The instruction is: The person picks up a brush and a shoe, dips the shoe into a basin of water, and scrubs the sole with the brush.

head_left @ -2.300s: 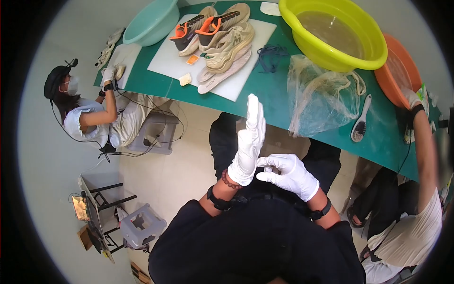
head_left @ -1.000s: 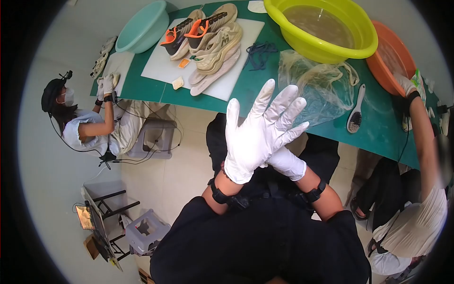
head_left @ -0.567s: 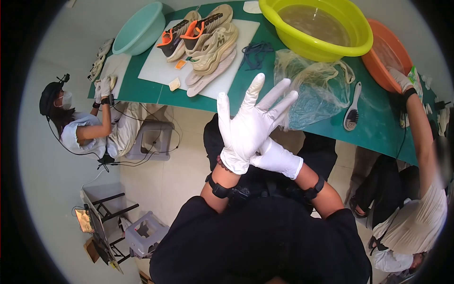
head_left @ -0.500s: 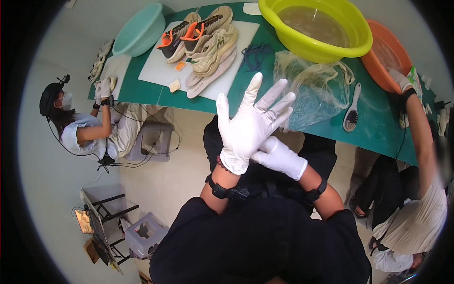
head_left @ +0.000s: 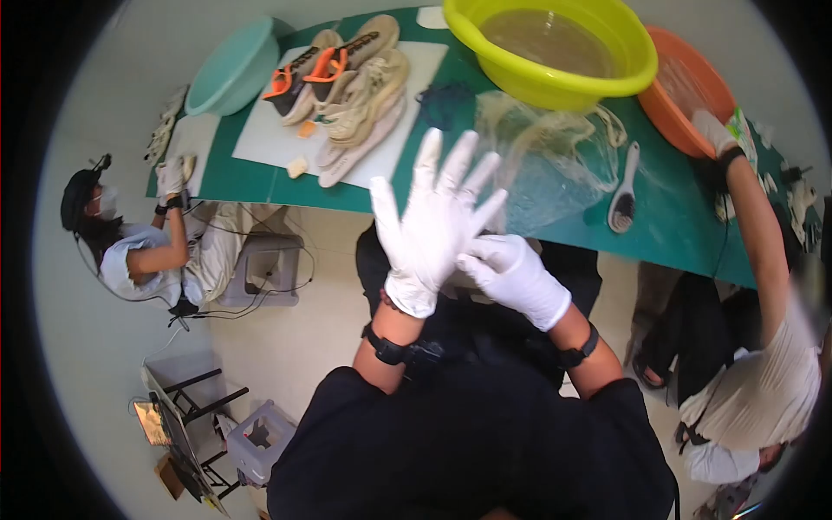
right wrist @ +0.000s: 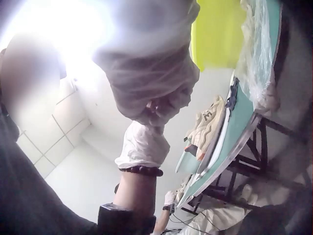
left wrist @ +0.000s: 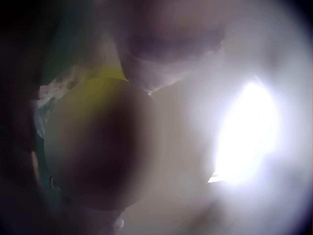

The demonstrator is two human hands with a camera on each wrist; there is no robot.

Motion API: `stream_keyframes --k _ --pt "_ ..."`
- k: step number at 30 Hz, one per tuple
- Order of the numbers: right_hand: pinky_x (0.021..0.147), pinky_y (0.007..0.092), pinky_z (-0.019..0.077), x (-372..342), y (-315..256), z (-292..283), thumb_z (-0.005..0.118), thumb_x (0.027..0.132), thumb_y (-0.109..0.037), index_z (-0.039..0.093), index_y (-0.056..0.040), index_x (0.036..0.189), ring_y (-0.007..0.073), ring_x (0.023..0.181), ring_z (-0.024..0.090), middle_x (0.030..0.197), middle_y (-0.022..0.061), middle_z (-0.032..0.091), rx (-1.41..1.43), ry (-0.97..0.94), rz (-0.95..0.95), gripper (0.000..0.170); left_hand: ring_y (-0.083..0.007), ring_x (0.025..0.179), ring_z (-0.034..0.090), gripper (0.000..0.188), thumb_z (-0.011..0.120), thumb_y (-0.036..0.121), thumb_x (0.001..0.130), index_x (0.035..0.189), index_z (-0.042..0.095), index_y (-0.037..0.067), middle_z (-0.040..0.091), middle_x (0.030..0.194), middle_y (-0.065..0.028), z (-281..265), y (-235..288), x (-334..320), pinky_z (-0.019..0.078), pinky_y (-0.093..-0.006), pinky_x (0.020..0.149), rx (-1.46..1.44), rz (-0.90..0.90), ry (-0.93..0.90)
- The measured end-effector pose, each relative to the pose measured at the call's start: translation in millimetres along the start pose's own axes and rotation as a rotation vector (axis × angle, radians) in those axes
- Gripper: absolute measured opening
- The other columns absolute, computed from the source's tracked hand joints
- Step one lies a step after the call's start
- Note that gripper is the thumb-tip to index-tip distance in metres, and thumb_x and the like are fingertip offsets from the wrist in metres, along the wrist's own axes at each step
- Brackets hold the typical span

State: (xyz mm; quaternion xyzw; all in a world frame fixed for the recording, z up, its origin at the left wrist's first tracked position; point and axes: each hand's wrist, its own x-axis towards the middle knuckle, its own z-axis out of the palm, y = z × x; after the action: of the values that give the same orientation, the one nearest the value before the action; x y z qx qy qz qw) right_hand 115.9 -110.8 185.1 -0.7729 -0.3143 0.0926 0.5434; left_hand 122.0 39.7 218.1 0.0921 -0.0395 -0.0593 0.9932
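Observation:
My left hand (head_left: 429, 230), in a white glove with a beaded bracelet at the wrist, is held up with its fingers spread. Against the little-finger side of its palm, my gloved right hand (head_left: 520, 277) pinches the left glove with thumb and curled fingers. The right wrist view shows the right hand (right wrist: 151, 63) large, its fingers bent at the left hand (right wrist: 144, 147). Beyond them on the green table (head_left: 667, 234) lie a crumpled clear plastic bag (head_left: 555, 173) and a brush (head_left: 624, 195). The left wrist view is too blurred to make out the hands.
Worn sneakers (head_left: 368, 95) and insoles (head_left: 360, 156) lie on a white board (head_left: 260, 139). A yellow basin (head_left: 520, 74) holds murky water. Teal (head_left: 230, 69) and orange (head_left: 659, 104) basins stand either side. One person (head_left: 147, 251) sits left, another (head_left: 754, 381) right.
The left hand has turned from edge-on to spread fingers. The right hand, lately partly behind it, has come to its palm edge with the thumb and fingers in view. The head view has shifted slightly.

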Motion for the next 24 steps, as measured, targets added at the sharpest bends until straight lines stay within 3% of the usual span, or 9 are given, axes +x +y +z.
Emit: stream_keyframes --k 5,6,9,11,13,16,19,22,24 --pt "0.067 0.0414 0.053 -2 4 -3 0.065 0.095 -0.021 0.069 -0.0037 0.088 0.0359 0.072 0.067 0.076 0.0173 0.067 0.021 -0.145 -0.001 0.019 -0.04 0.151 0.029 0.096 0.027 0.085 0.093 0.166 0.017 0.024 0.023 0.17 -0.0124 1 -10 -2 0.0216 -0.0616 0.12 0.416 0.082 0.026" --pt "0.071 0.0377 0.0536 0 2 -10 0.065 0.097 -0.021 0.071 -0.0036 0.097 0.0252 0.074 0.07 0.078 0.0109 0.07 0.137 -0.258 0.18 0.019 -0.0396 0.15 0.031 0.097 0.027 0.086 0.092 0.166 0.016 0.024 0.024 0.169 -0.0128 1 -11 -3 0.0236 -0.0612 0.119 0.483 0.083 -0.006" --pt "0.088 0.0332 0.0519 -2 27 -4 0.067 0.099 -0.025 0.072 -0.0035 0.109 0.0165 0.097 0.068 0.101 0.007 0.072 0.581 -0.108 0.286 0.024 -0.0398 0.141 0.044 0.103 0.037 0.085 0.091 0.166 0.014 0.019 0.03 0.164 -0.019 7 -6 -5 0.0339 -0.0577 0.117 0.607 0.082 -0.052" --pt "0.116 0.0377 0.0355 4 34 -24 0.063 0.101 -0.043 0.06 -0.0031 0.139 0.0209 0.131 0.054 0.138 0.0128 0.061 0.719 -0.072 0.086 0.055 -0.0403 0.138 0.048 0.104 0.045 0.081 0.091 0.166 0.015 0.015 0.031 0.163 -0.0217 7 5 -3 0.0367 -0.0555 0.117 0.647 0.089 -0.122" --pt "0.119 0.0426 0.0352 2 39 -37 0.058 0.102 -0.046 0.046 -0.0033 0.152 0.0271 0.135 0.054 0.144 0.0184 0.057 1.086 0.093 0.134 0.067 -0.0371 0.14 0.049 0.085 0.059 0.054 0.098 0.161 0.028 0.007 0.042 0.157 -0.0226 -9 17 1 0.0344 -0.0482 0.12 0.957 0.23 -0.156" --pt "0.12 0.0449 0.0351 -7 42 -80 0.053 0.103 -0.045 0.039 -0.0043 0.156 0.0337 0.137 0.053 0.15 0.0224 0.052 1.193 0.259 0.062 0.068 -0.0314 0.141 0.049 0.059 0.066 0.023 0.097 0.151 0.049 0.004 0.049 0.154 -0.0158 -12 50 -6 0.0352 -0.0401 0.119 1.976 0.37 -0.202" --pt "0.116 0.0447 0.0396 -28 59 -118 0.065 0.099 -0.024 0.044 -0.0062 0.153 0.0336 0.134 0.055 0.145 0.0204 0.057 0.59 0.452 0.128 0.061 -0.0309 0.139 0.051 0.059 0.068 0.016 0.096 0.151 0.049 0.005 0.054 0.15 -0.0162 -38 62 -11 0.0375 -0.0402 0.117 2.029 0.371 -0.037" --pt "0.114 0.0435 0.0412 -46 66 -141 0.072 0.088 -0.01 0.054 -0.0106 0.145 0.0376 0.134 0.052 0.145 0.0183 0.055 -0.718 0.693 0.098 0.06 -0.0297 0.134 0.055 0.052 0.065 0.012 0.098 0.148 0.051 0.004 0.057 0.146 -0.0162 -59 69 -12 0.0408 -0.0388 0.114 1.941 0.376 0.123" --pt "0.115 0.046 0.0399 -56 78 -153 0.075 0.087 -0.018 0.051 -0.0087 0.148 0.0399 0.138 0.045 0.148 0.0215 0.05 -0.865 0.755 0.203 0.067 -0.0288 0.132 0.056 0.049 0.062 0.008 0.098 0.146 0.052 0.003 0.058 0.144 -0.0164 -61 63 -8 0.0422 -0.0384 0.113 1.912 0.374 0.16"
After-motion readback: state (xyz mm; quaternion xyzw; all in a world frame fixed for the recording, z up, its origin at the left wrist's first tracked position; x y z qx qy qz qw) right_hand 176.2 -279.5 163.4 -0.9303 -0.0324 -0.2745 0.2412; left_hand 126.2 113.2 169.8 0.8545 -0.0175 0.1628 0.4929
